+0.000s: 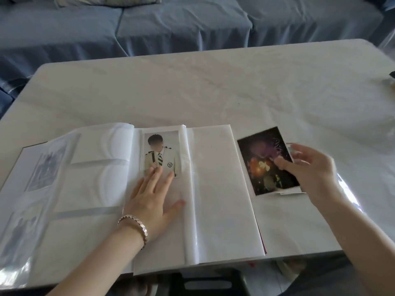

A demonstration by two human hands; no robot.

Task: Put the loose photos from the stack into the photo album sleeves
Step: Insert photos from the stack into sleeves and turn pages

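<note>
Your left hand [152, 199] is pressing flat, fingers straight, on the photo album [213, 189] below the sleeved portrait photo [162, 154]. Your right hand [312, 167] is pinching the dark photo [265, 159] atop the stack [291, 192] beside the album. Risk: prints clinging together, so you're lifting two.

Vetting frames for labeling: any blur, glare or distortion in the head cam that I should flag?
Head view: the right hand is motion-blurred, and the dark photo it pinches looks soft. The left hand, flat on the album, is sharper. Head view: bright glare on the glossy table cover at the right and on the album's lower-left sleeves. Head view: the wide-angle lens bows the table edges.
</note>
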